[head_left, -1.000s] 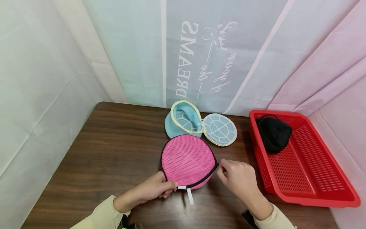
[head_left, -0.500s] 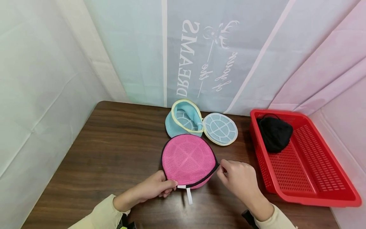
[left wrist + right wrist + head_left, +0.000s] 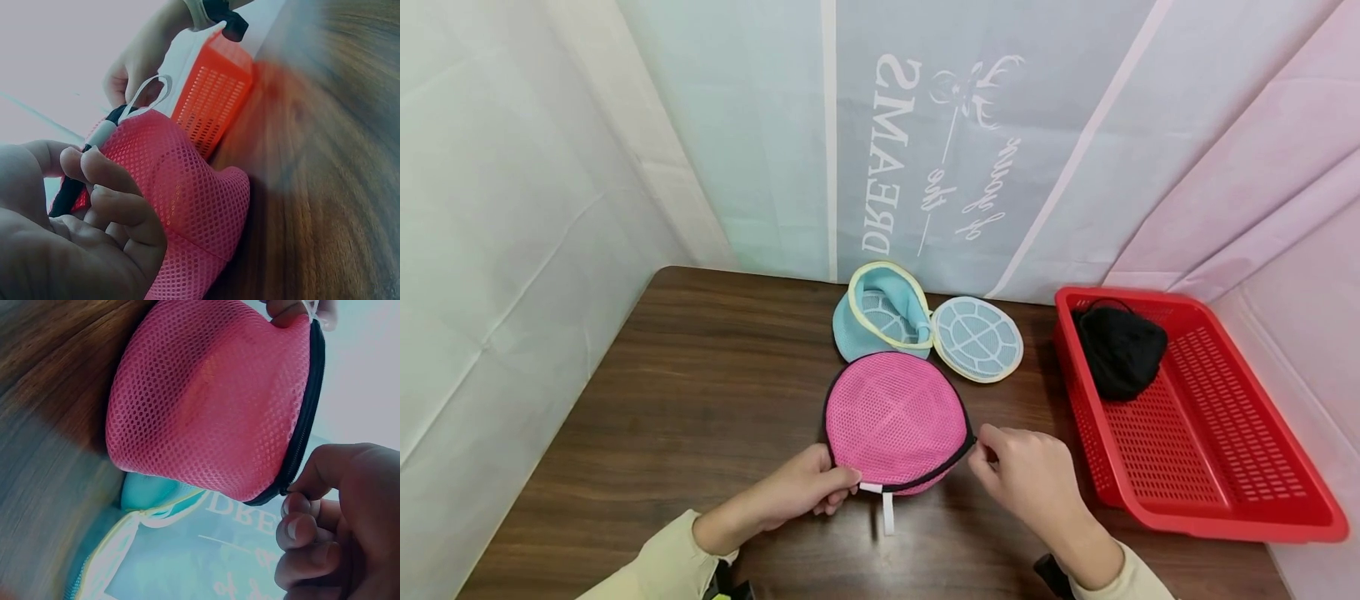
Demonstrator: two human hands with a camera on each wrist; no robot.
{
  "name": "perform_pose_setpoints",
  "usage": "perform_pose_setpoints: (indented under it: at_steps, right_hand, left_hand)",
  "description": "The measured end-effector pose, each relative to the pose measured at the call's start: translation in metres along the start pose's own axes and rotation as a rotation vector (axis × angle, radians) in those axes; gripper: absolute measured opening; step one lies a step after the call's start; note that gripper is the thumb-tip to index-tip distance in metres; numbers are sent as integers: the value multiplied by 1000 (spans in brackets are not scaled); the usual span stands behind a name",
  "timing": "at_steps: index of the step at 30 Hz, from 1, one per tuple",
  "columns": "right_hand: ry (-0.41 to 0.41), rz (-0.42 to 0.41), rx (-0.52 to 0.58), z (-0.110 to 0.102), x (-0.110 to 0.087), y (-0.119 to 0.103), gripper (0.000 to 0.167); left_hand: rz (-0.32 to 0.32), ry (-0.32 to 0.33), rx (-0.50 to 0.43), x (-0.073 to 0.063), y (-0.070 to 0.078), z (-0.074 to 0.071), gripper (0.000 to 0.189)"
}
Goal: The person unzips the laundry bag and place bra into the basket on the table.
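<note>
at the near edge, a pale sleeve (image 3: 658, 558) comes in from the left and another from the right, over a dark brown wood-grain worktop (image 3: 700, 375). the left hand (image 3: 805, 486) pinches the near left rim of a pink mesh bag (image 3: 895, 417) between thumb and fingers, right beside a white tag (image 3: 888, 514) that hangs down in a loop. the right hand (image 3: 1028, 468) pinches the small zip pull (image 3: 285, 490) at the bag's right corner, its other fingers curled in. the black zip (image 3: 928, 479) runs along the near right rim between the two hands. the pink bag is at the near middle of the worktop; i cannot tell if its base rests on the wood. to the right stands a red basket (image 3: 1217, 532) with slotted walls, a black pouch (image 3: 1120, 354) in its far left corner. just beyond the pink bag, a light blue mesh bag (image 3: 850, 329) stands open, its round lid (image 3: 977, 339) laid out to the right. farthest back hangs a pale cloth (image 3: 760, 150) with mirrored white lettering.
</note>
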State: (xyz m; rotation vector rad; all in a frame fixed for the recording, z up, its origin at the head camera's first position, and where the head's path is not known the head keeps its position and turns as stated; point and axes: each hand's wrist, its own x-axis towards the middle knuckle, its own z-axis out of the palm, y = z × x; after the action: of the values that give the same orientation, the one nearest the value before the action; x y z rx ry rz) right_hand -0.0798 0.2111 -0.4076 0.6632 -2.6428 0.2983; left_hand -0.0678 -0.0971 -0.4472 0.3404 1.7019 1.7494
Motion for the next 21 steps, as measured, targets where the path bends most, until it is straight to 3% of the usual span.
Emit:
perform_pose_setpoints:
  at_steps: [8,21]
  right_hand:
    - [-108,63,123,-7,-1,-3,39]
    - [-187,29,225,-10,-1,-6,44]
  left_hand:
    - [-16,21,1,0,-2,-6,25]
    - [41,110,-64,-1,0,-14,24]
